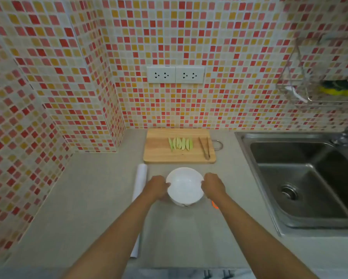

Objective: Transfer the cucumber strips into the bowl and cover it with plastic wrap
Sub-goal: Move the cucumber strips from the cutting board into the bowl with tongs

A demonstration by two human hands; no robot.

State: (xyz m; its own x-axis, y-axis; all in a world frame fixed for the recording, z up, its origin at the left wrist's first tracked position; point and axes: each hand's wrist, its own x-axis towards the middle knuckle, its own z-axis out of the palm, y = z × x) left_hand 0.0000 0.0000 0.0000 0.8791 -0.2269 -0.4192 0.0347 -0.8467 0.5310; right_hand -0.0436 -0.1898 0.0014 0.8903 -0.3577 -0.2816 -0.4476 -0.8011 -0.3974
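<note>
Both hands, left hand (158, 186) and right hand (213, 185), are gripping the empty bowl (184, 186); next, tongs (205, 148) should be lifting cucumber strips (180, 143) across.

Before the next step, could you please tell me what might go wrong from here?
The cucumber strips lie on the cutting board, apart from the bowl, so some may drop on the counter. The tongs lie untouched while left hand and right hand hold the bowl.

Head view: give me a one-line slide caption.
Both hands, left hand and right hand, hold an empty white bowl; cucumber strips and tongs wait on the cutting board.
</note>
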